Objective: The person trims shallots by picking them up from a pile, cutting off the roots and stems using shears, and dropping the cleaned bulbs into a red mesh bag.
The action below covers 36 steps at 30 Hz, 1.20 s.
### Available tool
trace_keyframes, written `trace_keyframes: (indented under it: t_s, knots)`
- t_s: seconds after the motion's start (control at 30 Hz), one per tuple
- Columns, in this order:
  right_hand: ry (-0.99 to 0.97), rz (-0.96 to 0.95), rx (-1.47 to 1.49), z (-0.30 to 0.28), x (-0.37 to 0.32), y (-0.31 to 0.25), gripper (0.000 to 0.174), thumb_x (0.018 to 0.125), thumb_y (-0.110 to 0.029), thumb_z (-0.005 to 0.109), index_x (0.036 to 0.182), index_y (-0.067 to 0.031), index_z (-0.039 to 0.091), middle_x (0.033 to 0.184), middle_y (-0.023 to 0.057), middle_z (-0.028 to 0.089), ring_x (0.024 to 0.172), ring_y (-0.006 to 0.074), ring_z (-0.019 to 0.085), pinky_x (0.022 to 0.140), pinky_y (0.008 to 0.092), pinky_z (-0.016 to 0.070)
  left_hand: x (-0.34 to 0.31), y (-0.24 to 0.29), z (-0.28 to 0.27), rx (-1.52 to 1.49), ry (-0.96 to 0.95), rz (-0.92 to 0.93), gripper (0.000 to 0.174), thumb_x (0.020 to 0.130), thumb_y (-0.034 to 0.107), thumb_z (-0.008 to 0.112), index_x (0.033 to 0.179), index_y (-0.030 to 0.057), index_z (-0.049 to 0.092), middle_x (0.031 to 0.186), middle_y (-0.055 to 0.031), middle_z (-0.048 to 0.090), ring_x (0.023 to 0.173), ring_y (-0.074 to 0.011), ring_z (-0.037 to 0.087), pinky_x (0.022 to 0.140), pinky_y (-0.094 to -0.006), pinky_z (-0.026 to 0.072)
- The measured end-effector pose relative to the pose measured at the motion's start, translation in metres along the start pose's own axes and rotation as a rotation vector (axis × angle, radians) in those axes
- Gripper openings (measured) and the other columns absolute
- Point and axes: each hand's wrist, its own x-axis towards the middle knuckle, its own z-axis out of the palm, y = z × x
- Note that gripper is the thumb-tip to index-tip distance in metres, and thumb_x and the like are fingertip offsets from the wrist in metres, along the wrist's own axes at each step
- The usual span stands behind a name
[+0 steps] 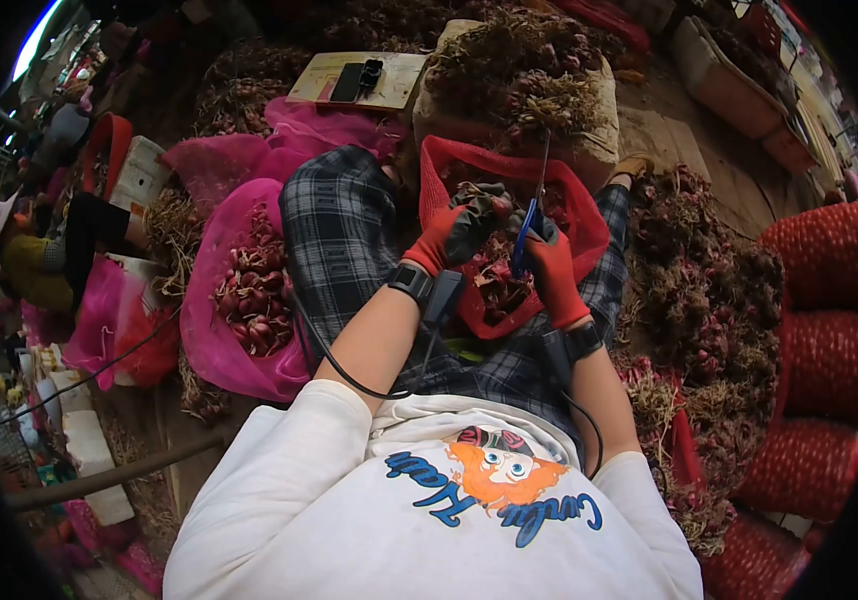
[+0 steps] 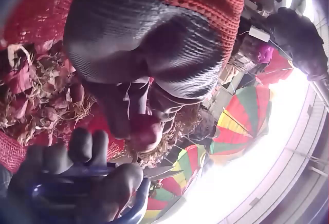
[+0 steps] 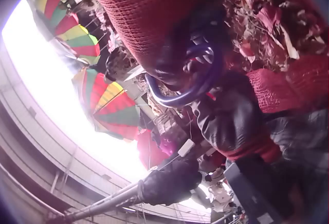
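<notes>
Risk, as I judge it: the scissors [image 1: 529, 228] stand close above my left hand [image 1: 454, 232], so a snip that wanders could catch a gloved finger instead of what I mean to trim. The likely cause is the small, smooth shallot [image 2: 145, 131] rolling in a light pinch. Second risk: cutting too deep and shaving the bulb itself. Grip — my left fingertips [image 2: 117, 112] are curled and pinched on the shallot, held over the red mesh bag [image 1: 589, 225] across my knees (loose skins and bulbs lie in it). Right hand [image 1: 554, 268] is threaded through the blue loops of the scissors, fingers closed round them, blades pointing up and away. How far the blades are parted I cannot tell from any view.
</notes>
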Motion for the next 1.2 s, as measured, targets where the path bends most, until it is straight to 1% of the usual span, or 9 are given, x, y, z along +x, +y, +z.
trace_keyframes:
  t_s: [0.2, 0.43, 0.5, 0.6, 0.73, 0.8, 1.0, 1.1, 1.2]
  knots:
    - [0.093, -0.359, -0.3, -0.006, 0.012, 0.017, 0.019, 0.078, 0.001, 0.061, 0.097, -0.0003, 0.06, 0.085, 0.0014, 0.062, 0.074, 0.0072, 0.055, 0.067, 0.0229, 0.0461, 0.0, 0.003, 0.032, 0.148, 0.02, -0.093, 0.038, 0.093, 0.022, 0.053, 0.123, -0.0003, 0.044, 0.109, -0.0105, 0.059, 0.097, -0.0198, 0.06, 0.089, -0.0326, 0.0487]
    - [0.078, -0.248, -0.204, -0.015, 0.01, 0.017, 0.026, 0.076, 0.004, 0.061, 0.101, 0.0008, 0.058, 0.092, 0.0042, 0.064, 0.086, 0.0105, 0.06, 0.076, 0.0256, 0.0478, 0.004, -0.002, 0.035, -0.16, -0.039, -0.076, 0.039, 0.093, 0.02, 0.05, 0.127, 0.0006, 0.042, 0.105, -0.0065, 0.058, 0.102, -0.0176, 0.056, 0.093, -0.0379, 0.0454]
    - [0.052, -0.263, -0.085, -0.009, 0.009, 0.014, 0.025, 0.076, 0.003, 0.062, 0.101, 0.0007, 0.058, 0.092, 0.0042, 0.064, 0.085, 0.0104, 0.06, 0.076, 0.0263, 0.048, 0.002, 0.006, 0.045, -0.163, -0.034, -0.073, 0.04, 0.093, 0.018, 0.051, 0.127, 0.0007, 0.042, 0.104, -0.0064, 0.058, 0.098, -0.016, 0.057, 0.091, -0.0343, 0.0461]
    - [0.085, -0.349, -0.323, -0.002, 0.002, 0.005, 0.023, 0.077, -0.004, 0.064, 0.099, -0.0015, 0.058, 0.089, 0.0079, 0.065, 0.08, 0.0166, 0.062, 0.074, 0.0278, 0.0483, 0.003, 0.01, 0.036, -0.174, -0.1, -0.159, 0.04, 0.093, 0.02, 0.05, 0.127, 0.0015, 0.043, 0.103, -0.0055, 0.057, 0.093, -0.013, 0.056, 0.086, -0.029, 0.0468]
    - [0.125, -0.551, -0.76, -0.007, 0.011, 0.014, 0.023, 0.077, -0.013, 0.064, 0.097, -0.0039, 0.059, 0.087, 0.0133, 0.063, 0.078, 0.0284, 0.062, 0.073, 0.031, 0.0481, -0.007, 0.006, 0.054, 0.297, 0.033, -0.106, 0.037, 0.095, 0.026, 0.047, 0.121, 0.0004, 0.05, 0.103, -0.0045, 0.058, 0.094, -0.0107, 0.054, 0.086, -0.025, 0.0447]
    - [0.138, -0.601, -0.897, -0.008, 0.012, 0.013, 0.022, 0.077, -0.015, 0.064, 0.095, -0.0047, 0.059, 0.085, 0.0149, 0.062, 0.079, 0.033, 0.061, 0.071, 0.0324, 0.048, -0.004, 0.001, 0.037, 0.396, -0.013, -0.11, 0.04, 0.095, 0.029, 0.048, 0.125, 0.0025, 0.048, 0.104, -0.003, 0.057, 0.091, -0.0089, 0.054, 0.082, -0.0246, 0.0457]
    - [0.144, -0.273, -0.573, -0.015, 0.016, 0.018, 0.018, 0.078, -0.012, 0.064, 0.094, -0.0036, 0.063, 0.079, 0.009, 0.066, 0.068, 0.0218, 0.063, 0.065, 0.0298, 0.0484, -0.001, -0.009, 0.041, 0.168, -0.042, -0.088, 0.045, 0.095, 0.029, 0.047, 0.129, -0.0014, 0.044, 0.107, -0.0044, 0.058, 0.097, -0.0142, 0.056, 0.089, -0.0294, 0.0443]
    - [0.098, 0.034, -0.15, -0.027, 0.017, 0.024, 0.016, 0.079, -0.008, 0.063, 0.095, -0.0024, 0.064, 0.081, 0.0033, 0.066, 0.069, 0.0119, 0.061, 0.064, 0.0258, 0.0481, 0.004, -0.011, 0.034, -0.011, -0.145, -0.065, 0.047, 0.095, 0.027, 0.045, 0.129, -0.004, 0.041, 0.111, -0.0073, 0.058, 0.102, -0.018, 0.056, 0.095, -0.0339, 0.0422]
    - [0.154, -0.104, -0.242, -0.023, 0.012, 0.02, 0.018, 0.079, -0.001, 0.061, 0.097, -0.0018, 0.063, 0.084, 0.0008, 0.065, 0.073, 0.0074, 0.059, 0.063, 0.0235, 0.0476, 0.006, -0.009, 0.031, -0.157, -0.172, -0.103, 0.047, 0.096, 0.028, 0.044, 0.13, -0.0048, 0.04, 0.113, -0.0093, 0.057, 0.103, -0.0189, 0.055, 0.096, -0.0363, 0.0413]
